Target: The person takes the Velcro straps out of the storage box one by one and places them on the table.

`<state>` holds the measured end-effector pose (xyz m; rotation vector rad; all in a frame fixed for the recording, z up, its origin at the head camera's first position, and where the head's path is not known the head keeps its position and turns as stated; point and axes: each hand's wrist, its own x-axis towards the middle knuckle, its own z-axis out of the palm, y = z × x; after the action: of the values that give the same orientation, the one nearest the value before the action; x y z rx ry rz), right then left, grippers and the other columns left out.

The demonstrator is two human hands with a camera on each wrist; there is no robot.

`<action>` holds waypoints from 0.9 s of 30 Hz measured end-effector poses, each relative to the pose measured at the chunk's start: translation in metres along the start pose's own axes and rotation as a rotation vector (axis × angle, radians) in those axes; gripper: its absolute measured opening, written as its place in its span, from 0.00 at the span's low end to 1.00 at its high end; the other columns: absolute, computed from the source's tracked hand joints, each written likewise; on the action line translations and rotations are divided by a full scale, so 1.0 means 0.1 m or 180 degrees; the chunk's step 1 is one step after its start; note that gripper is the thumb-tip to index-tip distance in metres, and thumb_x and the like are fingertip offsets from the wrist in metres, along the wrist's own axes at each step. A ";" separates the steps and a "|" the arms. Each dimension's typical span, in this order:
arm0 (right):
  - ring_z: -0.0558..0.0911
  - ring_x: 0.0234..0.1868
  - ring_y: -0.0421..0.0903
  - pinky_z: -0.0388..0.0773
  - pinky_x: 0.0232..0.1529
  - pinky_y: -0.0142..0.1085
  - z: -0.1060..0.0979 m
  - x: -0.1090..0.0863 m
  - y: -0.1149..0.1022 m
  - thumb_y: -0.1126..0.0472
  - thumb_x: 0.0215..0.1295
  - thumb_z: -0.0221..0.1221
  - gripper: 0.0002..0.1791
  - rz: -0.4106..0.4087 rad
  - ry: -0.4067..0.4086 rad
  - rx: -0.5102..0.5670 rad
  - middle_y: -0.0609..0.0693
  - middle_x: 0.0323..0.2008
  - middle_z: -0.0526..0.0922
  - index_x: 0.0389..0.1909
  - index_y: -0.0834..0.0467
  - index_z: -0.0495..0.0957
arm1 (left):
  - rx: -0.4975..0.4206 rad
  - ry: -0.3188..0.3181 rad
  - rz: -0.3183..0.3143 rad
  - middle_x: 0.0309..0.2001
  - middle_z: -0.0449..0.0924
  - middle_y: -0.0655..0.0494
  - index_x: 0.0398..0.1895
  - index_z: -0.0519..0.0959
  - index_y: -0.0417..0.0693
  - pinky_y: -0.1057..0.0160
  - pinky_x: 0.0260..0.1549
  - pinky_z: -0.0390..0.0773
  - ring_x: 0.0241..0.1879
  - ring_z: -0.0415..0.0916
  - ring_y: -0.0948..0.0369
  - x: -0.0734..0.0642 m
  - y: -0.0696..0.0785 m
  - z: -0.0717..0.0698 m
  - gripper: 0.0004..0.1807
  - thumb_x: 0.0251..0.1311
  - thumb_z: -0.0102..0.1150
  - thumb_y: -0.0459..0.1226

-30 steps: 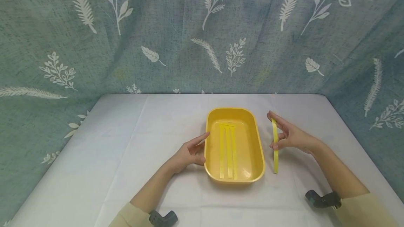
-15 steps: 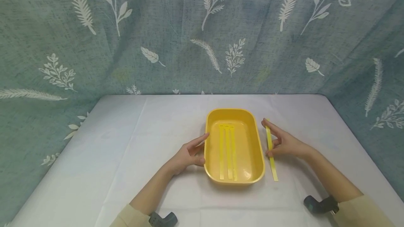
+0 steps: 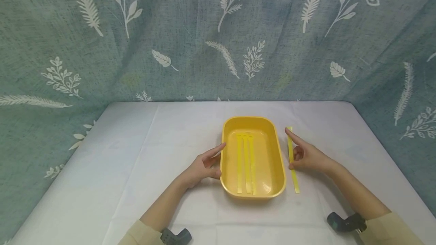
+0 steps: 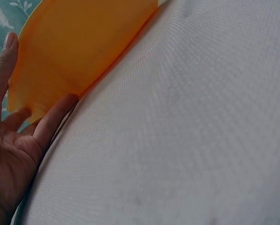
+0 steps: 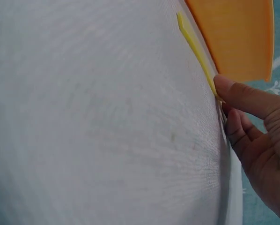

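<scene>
A yellow plastic tray (image 3: 267, 177) with rounded corners stands on the table, three thin yellow strips (image 3: 246, 162) lying lengthwise inside it. My left hand (image 3: 202, 167) rests against its left side, index fingertip at the rim and thumb lower on the wall; the left wrist view shows this hand (image 4: 18, 136) spread along the tray's outer wall (image 4: 79, 47). Just right of the tray, my right hand (image 3: 308, 156) holds another yellow strip (image 3: 295, 182) low over the cloth. Its index finger reaches the far end. In the right wrist view the thumb (image 5: 238, 93) covers part of this strip (image 5: 196, 49).
White cloth (image 3: 163, 131) covers the table. A blue-green curtain with white leaf prints (image 3: 190, 18) hangs behind and at both sides. Dark devices are worn at the left wrist (image 3: 175, 236) and right wrist (image 3: 345, 222).
My right hand has moved toward the tray and down with its strip, then shifted slightly in the last half second. The strip now tilts a little. Left hand and tray have stayed put.
</scene>
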<state>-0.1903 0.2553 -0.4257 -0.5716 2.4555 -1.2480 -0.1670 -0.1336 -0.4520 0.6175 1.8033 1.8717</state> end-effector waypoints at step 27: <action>0.74 0.44 0.49 0.76 0.48 0.43 -0.06 0.04 0.07 0.55 0.45 0.73 0.49 -0.0095 0.0315 -0.0669 0.59 0.47 0.77 0.69 0.62 0.61 | -0.0041 -0.0023 -0.0006 0.75 0.45 0.57 0.74 0.52 0.50 0.61 0.60 0.69 0.73 0.46 0.49 0.01 -0.02 0.00 0.53 0.46 0.72 0.47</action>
<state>-0.1978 0.2614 -0.4280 -0.6161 2.6907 -1.0591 -0.1679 -0.1334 -0.4536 0.6169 1.7855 1.8759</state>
